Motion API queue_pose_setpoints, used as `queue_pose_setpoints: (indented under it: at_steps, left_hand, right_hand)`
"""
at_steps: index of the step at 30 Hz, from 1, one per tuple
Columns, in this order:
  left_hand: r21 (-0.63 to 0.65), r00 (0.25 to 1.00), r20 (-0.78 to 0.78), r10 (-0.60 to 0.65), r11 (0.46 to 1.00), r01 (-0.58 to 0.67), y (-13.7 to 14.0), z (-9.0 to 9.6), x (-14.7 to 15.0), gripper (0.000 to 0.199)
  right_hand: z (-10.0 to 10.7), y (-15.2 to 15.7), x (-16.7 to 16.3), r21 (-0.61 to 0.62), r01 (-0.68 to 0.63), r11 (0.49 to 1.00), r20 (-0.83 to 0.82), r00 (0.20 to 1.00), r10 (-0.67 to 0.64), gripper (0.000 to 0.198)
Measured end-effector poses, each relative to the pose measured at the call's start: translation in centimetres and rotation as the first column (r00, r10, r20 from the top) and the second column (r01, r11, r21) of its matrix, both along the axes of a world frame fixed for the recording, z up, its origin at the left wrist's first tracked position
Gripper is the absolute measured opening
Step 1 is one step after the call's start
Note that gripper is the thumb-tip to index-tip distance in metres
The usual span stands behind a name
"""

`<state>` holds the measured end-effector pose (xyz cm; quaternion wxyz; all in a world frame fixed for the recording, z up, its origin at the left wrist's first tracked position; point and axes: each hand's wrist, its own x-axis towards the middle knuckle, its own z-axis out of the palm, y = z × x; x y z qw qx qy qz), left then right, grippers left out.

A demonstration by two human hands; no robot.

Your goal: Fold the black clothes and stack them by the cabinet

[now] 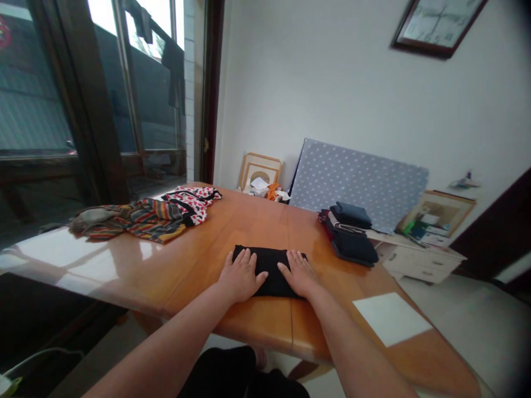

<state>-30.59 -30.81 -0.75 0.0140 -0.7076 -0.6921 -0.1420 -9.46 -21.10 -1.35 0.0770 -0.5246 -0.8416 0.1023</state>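
Observation:
A black folded garment (271, 273) lies flat on the wooden table (199, 298), near its front edge. On its left end my left hand (243, 276) rests palm down, fingers stretched out and thumb pointing inward. My right hand (299, 273) lies flat on the right end in the same way, fingers spread. Both hands press on the cloth without gripping it. What kind of garment it is I cannot tell from its folded shape.
At the table's left lie loose clothes: a striped garment (153, 218) and a red-and-white patterned one (199, 200). A stack of folded clothes (352, 235) stands at the right, with a white sheet (392, 318) nearer me. Behind are a dotted mattress (357, 177) and a drawer cabinet (427, 260).

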Motion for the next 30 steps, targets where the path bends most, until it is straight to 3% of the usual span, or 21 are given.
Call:
queue_pose_setpoints:
  at_steps: [5,9,12,16,19,23,26,30]
  left_hand:
    - [-0.063,1.0,0.018,-0.009,0.998,0.01,0.0,1.2,-0.1,0.076]
    - [-0.134,0.998,0.035,-0.059,0.989,0.064,0.8,3.3,-0.3,0.071]
    - [-0.092,0.996,0.035,-0.086,0.992,0.088,2.6,5.3,0.5,0.053]
    - [-0.089,0.995,0.086,-0.045,0.995,0.052,6.5,6.9,3.1,0.034]
    - [-0.092,0.99,0.141,-0.019,0.995,0.032,9.2,6.3,5.0,0.032]
    - [-0.074,0.991,0.134,-0.018,0.997,0.028,11.0,3.7,6.0,0.033]
    - [-0.013,0.99,0.138,-0.027,1.0,0.029,11.2,2.2,5.8,0.031]
    - [0.028,0.987,0.15,-0.064,0.998,0.061,10.9,1.8,5.6,0.026]
  right_hand:
    - [0.3,1.8,1.4,-0.018,-0.017,1.0,-0.229,0.973,0.013,0.076]
    - [1.8,4.7,4.3,0.045,0.134,0.99,-0.477,0.874,-0.096,0.054]
    - [2.6,6.6,5.8,0.057,0.206,0.977,-0.536,0.832,-0.144,0.047]
    - [1.6,7.6,5.4,0.059,0.187,0.981,-0.562,0.818,-0.122,0.043]
    - [0.3,7.3,4.7,0.093,0.092,0.991,-0.475,0.879,-0.037,0.042]
    - [-0.1,6.5,4.6,0.157,-0.051,0.986,-0.301,0.949,0.097,0.046]
    - [0.5,6.3,4.8,0.159,-0.056,0.986,-0.256,0.962,0.096,0.047]
    - [1.1,6.4,4.9,0.167,-0.06,0.984,-0.255,0.962,0.102,0.034]
